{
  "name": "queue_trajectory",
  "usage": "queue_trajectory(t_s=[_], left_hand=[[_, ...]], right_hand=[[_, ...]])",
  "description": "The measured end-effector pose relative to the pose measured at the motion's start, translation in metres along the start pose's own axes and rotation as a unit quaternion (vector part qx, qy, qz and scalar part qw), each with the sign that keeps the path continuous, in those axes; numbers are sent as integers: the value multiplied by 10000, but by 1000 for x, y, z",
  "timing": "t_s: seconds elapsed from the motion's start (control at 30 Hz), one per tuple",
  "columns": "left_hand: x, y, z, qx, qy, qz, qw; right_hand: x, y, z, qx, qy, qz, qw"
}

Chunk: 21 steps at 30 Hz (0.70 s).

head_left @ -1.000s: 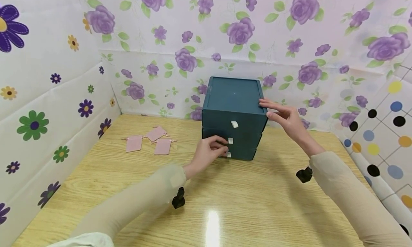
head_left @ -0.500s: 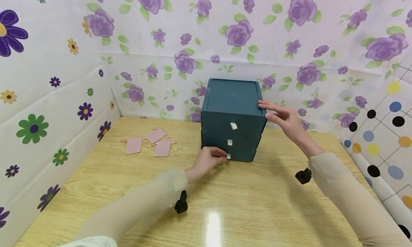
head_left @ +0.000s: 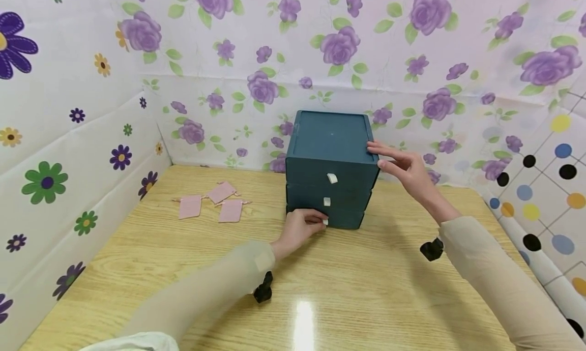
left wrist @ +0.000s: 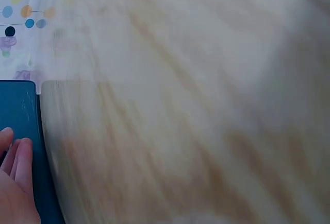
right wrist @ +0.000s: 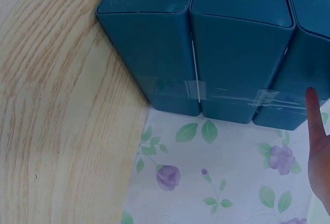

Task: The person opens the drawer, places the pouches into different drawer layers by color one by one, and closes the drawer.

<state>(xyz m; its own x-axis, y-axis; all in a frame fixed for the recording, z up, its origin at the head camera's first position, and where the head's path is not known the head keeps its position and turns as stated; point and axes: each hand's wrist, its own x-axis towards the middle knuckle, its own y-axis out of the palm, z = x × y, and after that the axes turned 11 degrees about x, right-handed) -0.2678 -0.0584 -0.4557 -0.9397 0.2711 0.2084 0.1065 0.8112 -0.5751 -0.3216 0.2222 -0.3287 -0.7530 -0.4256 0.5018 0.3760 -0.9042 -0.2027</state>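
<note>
A dark teal three-drawer storage box (head_left: 331,137) stands at the back of the table, all its drawers closed. White pull tabs run down its front. At the lowest tab (head_left: 325,222), my left hand (head_left: 297,231) pinches with thumb and fingertips. My right hand (head_left: 409,173) rests on the box's top right edge, fingers on the top and thumb near the front corner. In the right wrist view, one finger (right wrist: 313,113) lies along the side of the top drawer (right wrist: 307,69). The left wrist view catches only part of a hand (left wrist: 18,183) against the teal front.
Left of the box lie three pink drawstring pouches, one nearer the left (head_left: 189,207), one behind (head_left: 222,192), one to the right (head_left: 231,210). A floral cloth wall (head_left: 192,86) closes off the back of the wooden table (head_left: 366,290). Clear tape crosses the drawers' side (right wrist: 237,98).
My left hand has gone down from beside the middle tab to the lowest tab, then slightly right onto it. The right hand stays on the box, and the pouches have not moved.
</note>
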Motion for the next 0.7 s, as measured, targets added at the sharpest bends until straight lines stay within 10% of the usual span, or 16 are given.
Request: queue_trajectory(t_s=[0.7], left_hand=[[-9,9,-1,-1099,-1022,-248,9884]], right_hand=[[1,-1,1,-27,129,-13,9999]])
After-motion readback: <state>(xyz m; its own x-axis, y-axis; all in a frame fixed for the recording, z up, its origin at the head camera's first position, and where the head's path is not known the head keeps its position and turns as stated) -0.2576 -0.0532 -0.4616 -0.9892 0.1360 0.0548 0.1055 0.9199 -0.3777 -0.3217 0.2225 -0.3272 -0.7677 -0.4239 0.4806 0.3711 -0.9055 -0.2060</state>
